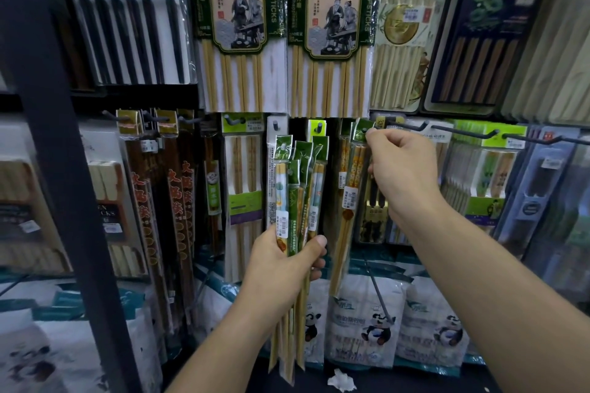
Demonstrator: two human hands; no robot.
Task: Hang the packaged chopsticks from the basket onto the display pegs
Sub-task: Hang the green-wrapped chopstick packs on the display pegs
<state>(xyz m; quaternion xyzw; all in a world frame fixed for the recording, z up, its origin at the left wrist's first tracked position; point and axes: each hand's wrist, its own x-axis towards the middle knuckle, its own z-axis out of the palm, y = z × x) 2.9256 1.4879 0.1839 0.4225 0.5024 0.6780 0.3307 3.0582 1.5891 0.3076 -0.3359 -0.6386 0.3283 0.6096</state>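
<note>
At lower centre, the left hand [284,262] is gripping a fanned bundle of chopstick packs [297,188]. Right of centre, the right hand [402,169] is pinching one pack's green header [362,131] beside a peg [407,124]. The packs are looking light, slick and bendy, so the header seems the surest hold.

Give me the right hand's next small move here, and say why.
Probably push that pack home on its peg, then let go. The right hand pinches the top of a single pack right at peg height, though I cannot tell whether the hole is threaded yet. The left hand grips a bundle of packs waiting to be hung.
</note>
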